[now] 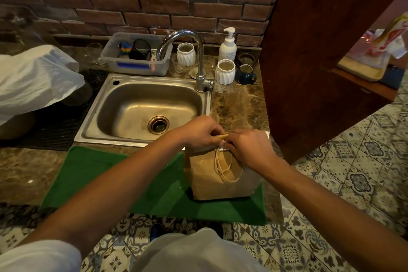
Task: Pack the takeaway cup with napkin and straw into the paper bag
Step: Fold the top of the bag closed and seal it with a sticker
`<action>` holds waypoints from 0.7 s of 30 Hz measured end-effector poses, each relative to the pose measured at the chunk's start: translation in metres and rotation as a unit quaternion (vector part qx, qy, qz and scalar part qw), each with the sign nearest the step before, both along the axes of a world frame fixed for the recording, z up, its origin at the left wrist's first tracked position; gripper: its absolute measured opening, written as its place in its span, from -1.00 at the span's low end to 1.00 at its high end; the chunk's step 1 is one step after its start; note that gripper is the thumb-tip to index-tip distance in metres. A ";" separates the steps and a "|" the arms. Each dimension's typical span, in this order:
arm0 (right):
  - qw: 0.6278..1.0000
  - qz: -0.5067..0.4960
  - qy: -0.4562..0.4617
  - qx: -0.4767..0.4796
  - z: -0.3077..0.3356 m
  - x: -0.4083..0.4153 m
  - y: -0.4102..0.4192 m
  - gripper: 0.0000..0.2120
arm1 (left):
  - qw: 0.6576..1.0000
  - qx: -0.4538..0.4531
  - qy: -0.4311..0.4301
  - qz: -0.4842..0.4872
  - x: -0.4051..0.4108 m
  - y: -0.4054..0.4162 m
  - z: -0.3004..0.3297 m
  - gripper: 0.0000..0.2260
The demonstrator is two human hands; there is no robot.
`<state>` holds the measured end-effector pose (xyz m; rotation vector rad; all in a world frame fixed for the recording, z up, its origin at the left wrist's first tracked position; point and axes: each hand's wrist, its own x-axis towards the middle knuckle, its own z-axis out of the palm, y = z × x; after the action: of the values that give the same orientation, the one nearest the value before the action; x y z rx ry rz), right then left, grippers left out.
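A brown paper bag stands upright on a green mat at the counter's front edge. Its twine handles hang down the near face. My left hand and my right hand meet at the bag's top, both pinching its upper edge together. A bit of white paper shows just under my right fingers. The cup, napkin and straw are not visible; the bag's inside is hidden by my hands.
A steel sink with a tall tap lies behind the bag. White ribbed cups, a dark mug, a soap pump bottle and a plastic tub line the brick wall. A wooden panel rises at right.
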<state>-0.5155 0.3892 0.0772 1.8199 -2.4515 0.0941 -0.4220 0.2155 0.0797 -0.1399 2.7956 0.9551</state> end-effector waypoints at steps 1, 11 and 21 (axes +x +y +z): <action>1.000 -0.007 0.004 0.007 0.001 0.001 0.000 -0.68 | 1.000 -0.010 0.002 -0.003 0.000 0.000 0.001 -0.87; 0.984 -0.169 0.014 0.054 0.006 0.016 -0.003 -0.70 | 0.996 -0.075 0.038 0.011 -0.007 0.012 0.004 -0.86; 0.972 -0.232 -0.004 -0.044 -0.002 -0.005 0.018 -0.29 | 0.999 -0.048 0.020 0.014 -0.001 0.005 0.003 -0.82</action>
<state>-0.5207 0.4076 0.0753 1.1741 -2.7518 0.1749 -0.4231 0.2206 0.0829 -0.1762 2.8854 0.8387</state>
